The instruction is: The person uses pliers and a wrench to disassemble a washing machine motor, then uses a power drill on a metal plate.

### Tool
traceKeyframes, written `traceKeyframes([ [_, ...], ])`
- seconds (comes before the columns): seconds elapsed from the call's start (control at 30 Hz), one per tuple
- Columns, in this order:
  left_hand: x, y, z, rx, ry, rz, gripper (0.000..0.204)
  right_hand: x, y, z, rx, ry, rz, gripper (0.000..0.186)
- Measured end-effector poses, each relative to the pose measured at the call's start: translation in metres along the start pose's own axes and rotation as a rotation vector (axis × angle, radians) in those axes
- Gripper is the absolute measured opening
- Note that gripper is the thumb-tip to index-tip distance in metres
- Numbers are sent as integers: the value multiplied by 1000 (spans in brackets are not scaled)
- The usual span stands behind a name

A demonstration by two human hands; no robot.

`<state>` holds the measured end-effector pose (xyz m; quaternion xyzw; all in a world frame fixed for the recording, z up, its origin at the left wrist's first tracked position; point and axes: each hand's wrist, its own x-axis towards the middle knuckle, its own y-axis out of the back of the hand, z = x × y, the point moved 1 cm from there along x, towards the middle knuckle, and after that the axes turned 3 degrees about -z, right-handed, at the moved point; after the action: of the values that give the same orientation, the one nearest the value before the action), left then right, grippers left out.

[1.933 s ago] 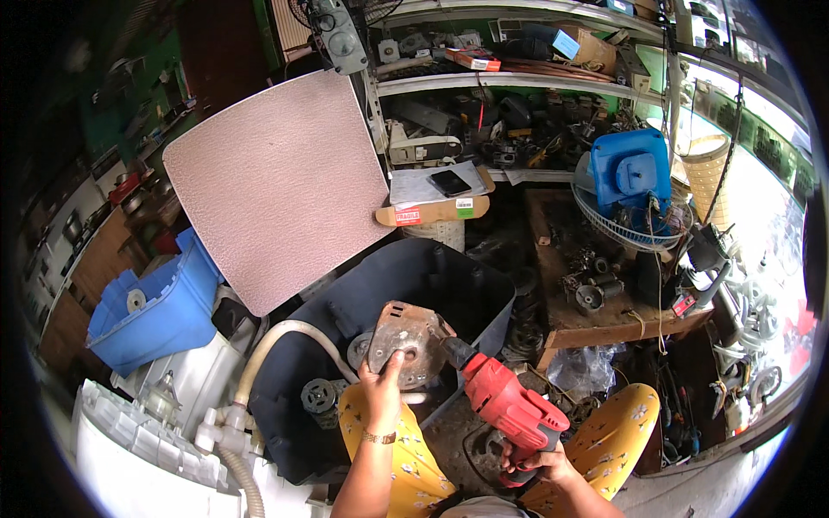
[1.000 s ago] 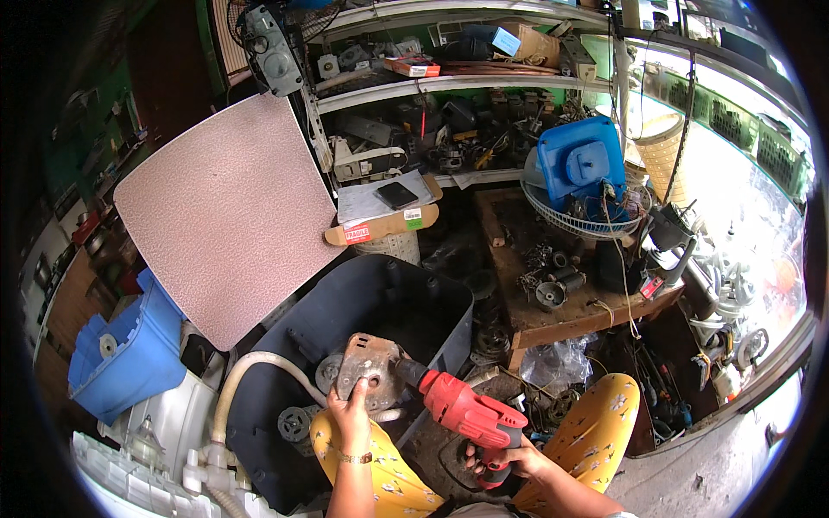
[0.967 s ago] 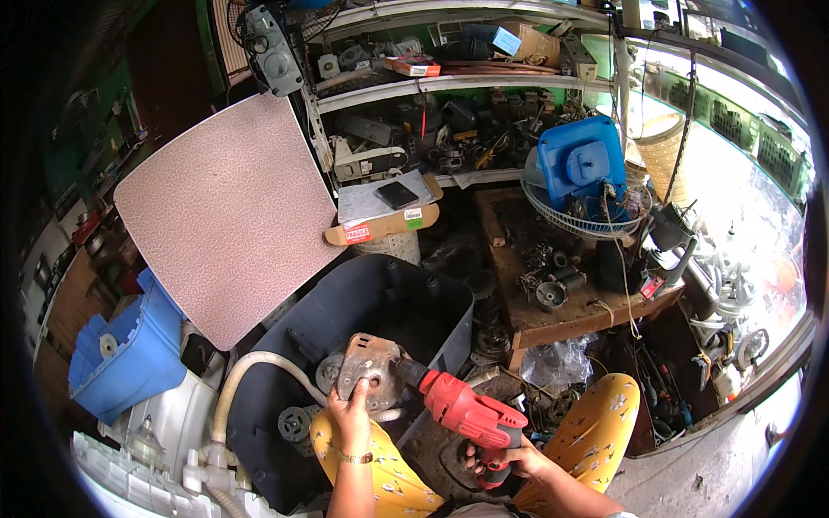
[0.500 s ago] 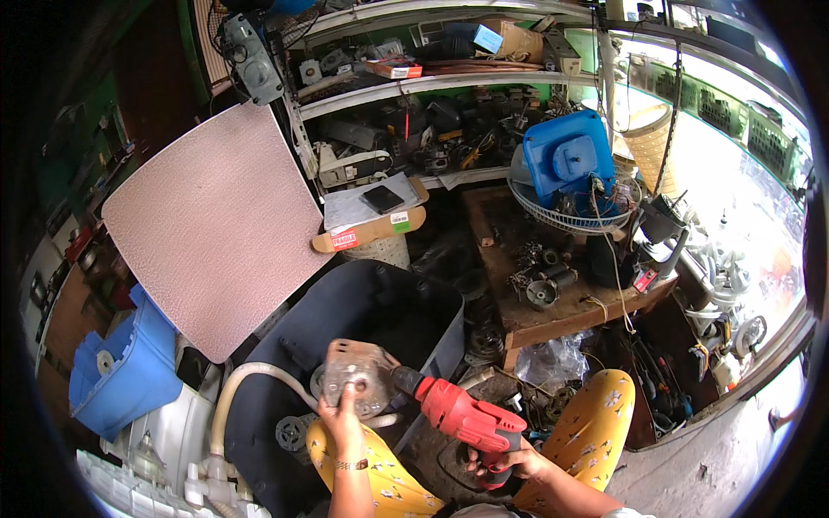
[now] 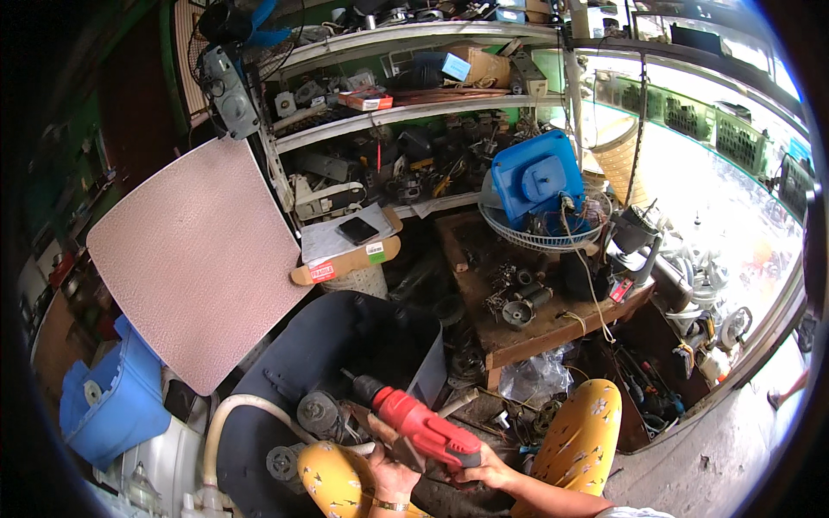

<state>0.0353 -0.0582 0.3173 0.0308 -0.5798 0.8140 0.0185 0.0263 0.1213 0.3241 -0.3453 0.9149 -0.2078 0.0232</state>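
Note:
My right hand (image 5: 485, 468) is closed around the rear grip of a red power drill (image 5: 425, 423). Its black chuck and bit point up and to the left, over the dark tub (image 5: 268, 371), with the bit tip in free air. Just left of the drill, my left hand (image 5: 395, 476) grips a worn metal plate (image 5: 393, 439), now tilted nearly edge-on close to the drill body. My fingers on it are partly hidden. Beyond the plate, a round grey motor part (image 5: 319, 413) rests by the tub, and a perforated metal disc (image 5: 283, 463) sits left of my knee.
A pale hose (image 5: 226, 414) curves at the left, near a blue bin (image 5: 117, 397) and a pink panel (image 5: 203, 259). To the right, a wooden table (image 5: 518, 352) bears motor parts and a basket (image 5: 518, 226) with a blue fan base. A phone (image 5: 357, 229) lies on cardboard ahead.
The drill has come away from the plate and shifted left, its bit now showing. My left hand has lowered and turned the plate from face-on to nearly edge-on. The view has shifted slightly.

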Motion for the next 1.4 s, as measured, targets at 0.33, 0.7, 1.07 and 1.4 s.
traceKeyframes([
  [0.33,-20,-2,93,280,-391,365,38,-2,0,18,227,-125,6,62],
  [0.7,-6,-29,124,872,-814,410,18,-42,-12,-17,364,-126,-65,69],
  [1.07,4,-40,112,992,-761,333,19,-36,-4,-9,319,-110,-77,63],
  [1.4,-4,-38,119,1156,-860,336,13,-30,-7,-13,327,-124,-30,44],
])
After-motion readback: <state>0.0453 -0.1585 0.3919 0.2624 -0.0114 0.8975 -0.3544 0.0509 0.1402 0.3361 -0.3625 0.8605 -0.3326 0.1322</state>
